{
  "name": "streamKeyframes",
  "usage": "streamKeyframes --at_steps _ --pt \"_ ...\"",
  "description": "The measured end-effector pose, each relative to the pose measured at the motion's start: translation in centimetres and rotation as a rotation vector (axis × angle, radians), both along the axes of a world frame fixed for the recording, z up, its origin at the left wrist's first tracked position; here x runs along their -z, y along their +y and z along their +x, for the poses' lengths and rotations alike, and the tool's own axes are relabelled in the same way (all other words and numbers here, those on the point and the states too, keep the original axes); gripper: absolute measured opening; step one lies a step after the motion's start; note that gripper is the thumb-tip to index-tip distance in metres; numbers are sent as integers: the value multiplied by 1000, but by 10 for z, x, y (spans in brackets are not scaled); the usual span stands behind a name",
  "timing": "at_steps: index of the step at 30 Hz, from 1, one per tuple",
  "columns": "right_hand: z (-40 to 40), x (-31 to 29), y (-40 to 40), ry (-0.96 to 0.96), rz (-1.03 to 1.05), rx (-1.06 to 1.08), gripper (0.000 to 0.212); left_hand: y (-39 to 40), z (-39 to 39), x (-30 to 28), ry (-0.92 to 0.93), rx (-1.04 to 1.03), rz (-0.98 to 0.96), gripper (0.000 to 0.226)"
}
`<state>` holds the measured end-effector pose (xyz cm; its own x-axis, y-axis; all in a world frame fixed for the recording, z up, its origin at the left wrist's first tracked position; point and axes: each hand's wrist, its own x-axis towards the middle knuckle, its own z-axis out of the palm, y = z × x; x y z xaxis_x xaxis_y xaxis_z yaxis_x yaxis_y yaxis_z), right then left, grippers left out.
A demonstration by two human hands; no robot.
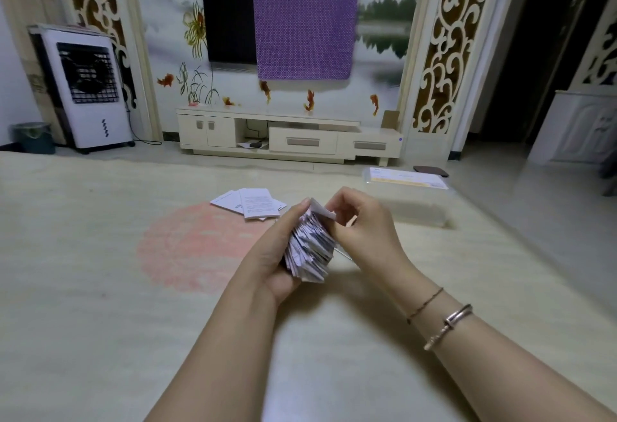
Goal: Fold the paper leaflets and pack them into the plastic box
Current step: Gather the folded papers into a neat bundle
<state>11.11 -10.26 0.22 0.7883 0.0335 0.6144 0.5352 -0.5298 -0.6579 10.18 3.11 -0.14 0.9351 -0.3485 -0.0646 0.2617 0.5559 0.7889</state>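
Left hand (272, 251) fingers clamped round leaflet stack (310, 251), right hand (362, 226) fingers pinching its top edge

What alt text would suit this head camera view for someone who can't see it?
A person's left hand grips a thick stack of folded leaflets while the right hand pinches the top one. A few leaflets and a clear plastic box lie beyond on the floor.

Print covers the leaflets on the floor (257, 206), but it's too small to read. The box lid label (405, 178) is likewise illegible.
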Motion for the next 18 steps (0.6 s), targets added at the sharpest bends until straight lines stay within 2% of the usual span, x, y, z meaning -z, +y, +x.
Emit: streamKeyframes --at_steps 3,5,7,9,12,15,16,18 --pt "-4 -3 -1 -47 -147 22 15 3 0 -3 39 -31 -23 28" --pt "-4 -2 -6 -29 -264 41 23 5 2 0 30 -43 -22 30" --pt "-4 -2 -11 5 -318 42 32 4 2 0 19 -68 12 18" --pt "-6 -7 -20 101 -244 26 38 5 3 0 23 -108 39 16" --pt "1 -3 -39 291 -207 102 27 5 5 2 27 -173 70 18" --pt "9 13 -48 526 -334 264 51 4 8 4 -8 -280 165 9" --pt "12 18 -48 577 -384 304 57 4 10 6 -14 -325 212 10" --pt "19 20 -48 645 -410 337 59 3 13 8 -35 -389 289 40"
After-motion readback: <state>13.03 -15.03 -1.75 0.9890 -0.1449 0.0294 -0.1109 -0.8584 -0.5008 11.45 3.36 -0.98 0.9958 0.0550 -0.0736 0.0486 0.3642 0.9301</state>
